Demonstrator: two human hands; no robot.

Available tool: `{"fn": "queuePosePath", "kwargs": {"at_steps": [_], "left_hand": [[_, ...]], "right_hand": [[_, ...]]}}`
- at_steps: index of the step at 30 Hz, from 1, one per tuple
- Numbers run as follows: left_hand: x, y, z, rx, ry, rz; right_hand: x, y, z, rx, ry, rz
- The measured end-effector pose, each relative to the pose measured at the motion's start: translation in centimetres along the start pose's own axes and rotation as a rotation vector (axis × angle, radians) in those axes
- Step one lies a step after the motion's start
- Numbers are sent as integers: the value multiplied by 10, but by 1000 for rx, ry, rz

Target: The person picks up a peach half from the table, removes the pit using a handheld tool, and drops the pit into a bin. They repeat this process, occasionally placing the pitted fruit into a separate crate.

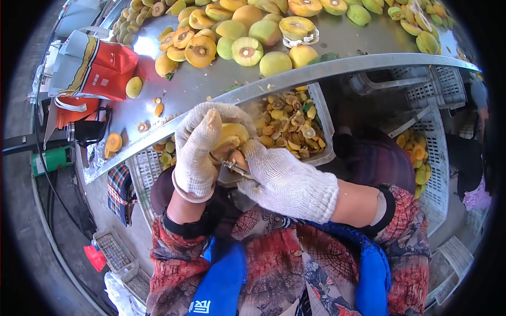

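Both hands wear whitish knit gloves and meet over the near edge of the metal table. My left hand (197, 150) is wrapped round a yellow halved fruit (231, 137), its cut side turned toward my other hand. In my right hand (287, 181) is a small metal tool (235, 167), its tip against the fruit's inside; its handle is mostly hidden by the glove. Below and beyond the hands, a white crate (328, 124) holds many small cut fruit pieces (290, 124).
Halved and whole fruits (247, 51) are piled on the metal table (211, 84). A red and white bag (108, 68) and a black cup (89, 129) are at the left. Crates with fruit stand on both sides, one at the right (435, 174).
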State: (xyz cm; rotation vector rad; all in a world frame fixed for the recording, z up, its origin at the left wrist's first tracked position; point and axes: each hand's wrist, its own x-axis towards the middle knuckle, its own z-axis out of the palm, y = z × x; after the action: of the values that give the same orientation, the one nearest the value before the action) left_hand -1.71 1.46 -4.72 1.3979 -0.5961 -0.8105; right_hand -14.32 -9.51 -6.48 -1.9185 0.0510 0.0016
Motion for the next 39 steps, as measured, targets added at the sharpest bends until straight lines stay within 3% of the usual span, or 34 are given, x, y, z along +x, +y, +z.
{"fn": "queuePosePath", "kwargs": {"at_steps": [5,11,16,20,24,26,27,28,29,32,36,39], "left_hand": [[0,-9,8,-26,144,29],[5,-11,8,4,275,-56],[7,-9,2,-23,242,-264],[8,-1,-6,-155,318,-224],[-15,21,-49,118,449,-72],[-35,29,-100,712,397,55],[-40,52,-101,1090,486,-261],[-48,50,-124,1497,442,-237],[-56,44,-140,1602,528,-123],[-41,50,-147,1320,556,-46],[54,45,-102,976,448,-16],[128,22,-97,1339,348,50]], "right_hand": [[0,25,15,-306,157,-164],[6,17,6,-653,143,-7],[7,11,-6,-982,280,-110],[9,5,-17,-1086,420,-156],[7,7,-15,-1103,309,-85],[9,11,-12,-1039,189,35],[10,12,-13,-1009,135,99],[9,7,-14,-981,98,135],[8,7,-16,-983,109,103],[8,6,-16,-968,153,17],[4,0,-13,-942,80,72],[5,5,-13,-880,141,74]]}}
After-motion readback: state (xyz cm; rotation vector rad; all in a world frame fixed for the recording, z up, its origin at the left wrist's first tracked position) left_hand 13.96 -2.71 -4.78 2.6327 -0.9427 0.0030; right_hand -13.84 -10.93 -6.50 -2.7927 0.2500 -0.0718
